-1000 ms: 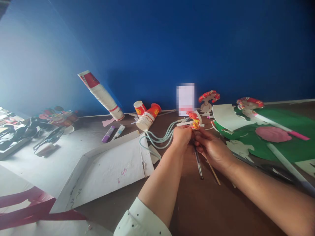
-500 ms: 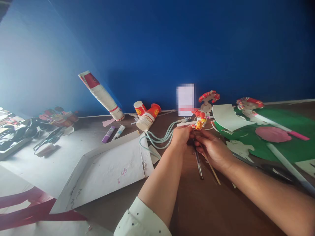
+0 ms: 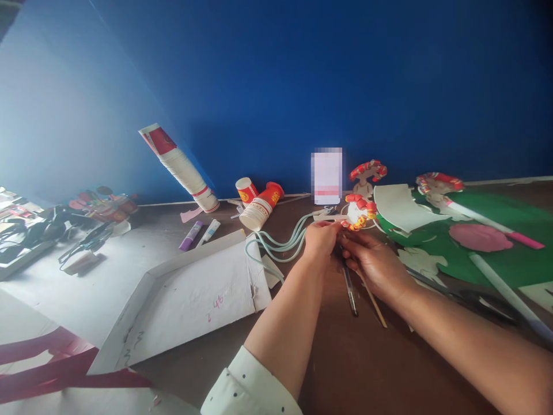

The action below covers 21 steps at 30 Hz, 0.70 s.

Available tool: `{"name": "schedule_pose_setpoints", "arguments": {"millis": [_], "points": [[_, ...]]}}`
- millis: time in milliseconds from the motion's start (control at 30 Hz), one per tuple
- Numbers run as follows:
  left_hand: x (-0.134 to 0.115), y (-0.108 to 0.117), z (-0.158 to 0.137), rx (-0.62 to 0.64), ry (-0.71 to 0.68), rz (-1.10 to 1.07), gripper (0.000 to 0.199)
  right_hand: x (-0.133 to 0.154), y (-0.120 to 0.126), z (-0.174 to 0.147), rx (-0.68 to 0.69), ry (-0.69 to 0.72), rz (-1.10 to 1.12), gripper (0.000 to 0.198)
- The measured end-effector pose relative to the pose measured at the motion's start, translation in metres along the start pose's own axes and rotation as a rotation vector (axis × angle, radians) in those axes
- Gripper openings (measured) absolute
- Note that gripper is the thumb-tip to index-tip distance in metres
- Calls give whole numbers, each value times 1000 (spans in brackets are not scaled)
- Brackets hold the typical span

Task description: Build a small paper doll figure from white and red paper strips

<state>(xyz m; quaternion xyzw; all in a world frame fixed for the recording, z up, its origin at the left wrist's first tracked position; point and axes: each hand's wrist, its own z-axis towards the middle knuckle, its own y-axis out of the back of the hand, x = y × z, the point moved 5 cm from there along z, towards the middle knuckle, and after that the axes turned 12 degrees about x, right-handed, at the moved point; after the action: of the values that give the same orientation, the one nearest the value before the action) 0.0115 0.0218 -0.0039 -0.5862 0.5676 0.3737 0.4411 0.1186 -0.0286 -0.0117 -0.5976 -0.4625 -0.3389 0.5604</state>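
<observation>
Above my fingertips is a small paper craft (image 3: 358,213) with a white middle and a curled red-and-yellow rim. My left hand (image 3: 325,237) is closed, pinching the craft at its lower edge. A white paper strip (image 3: 330,218) juts out to the left over that hand. My right hand (image 3: 372,259) is closed around a thin wooden stick (image 3: 375,305), which slants down toward me. The stick's upper end is hidden by the fingers. Between the wrists a pen (image 3: 351,291) lies on the brown table (image 3: 358,363).
Paper cups (image 3: 259,210) and a long cup stack (image 3: 185,173) stand by the blue wall. A white box lid (image 3: 185,294), glue sticks (image 3: 190,236) and a pale cable (image 3: 298,233) lie left. Green paper (image 3: 484,207), scissors (image 3: 484,300) and similar paper crafts (image 3: 367,173) are right.
The paper craft has turned and shifted slightly right, so its white middle and more of its rim now show. Both hands stay in nearly the same place.
</observation>
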Motion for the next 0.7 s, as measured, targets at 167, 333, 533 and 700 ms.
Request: {"name": "schedule_pose_setpoints", "arguments": {"millis": [167, 333, 533, 700], "points": [[3, 1, 1, -21, 8, 60, 19, -1, 0, -1, -22, -7, -23, 23], [4, 1, 1, -14, 21, 88, 19, 2, -3, -1, -26, -78, 116, 21], [-2, -1, -2, 78, 14, 29, 13, 7, -2, 2, 29, -113, 225, 25], [-4, 0, -3, 112, 30, -36, 11, 8, 2, 6, 73, -108, 268, 21]]}}
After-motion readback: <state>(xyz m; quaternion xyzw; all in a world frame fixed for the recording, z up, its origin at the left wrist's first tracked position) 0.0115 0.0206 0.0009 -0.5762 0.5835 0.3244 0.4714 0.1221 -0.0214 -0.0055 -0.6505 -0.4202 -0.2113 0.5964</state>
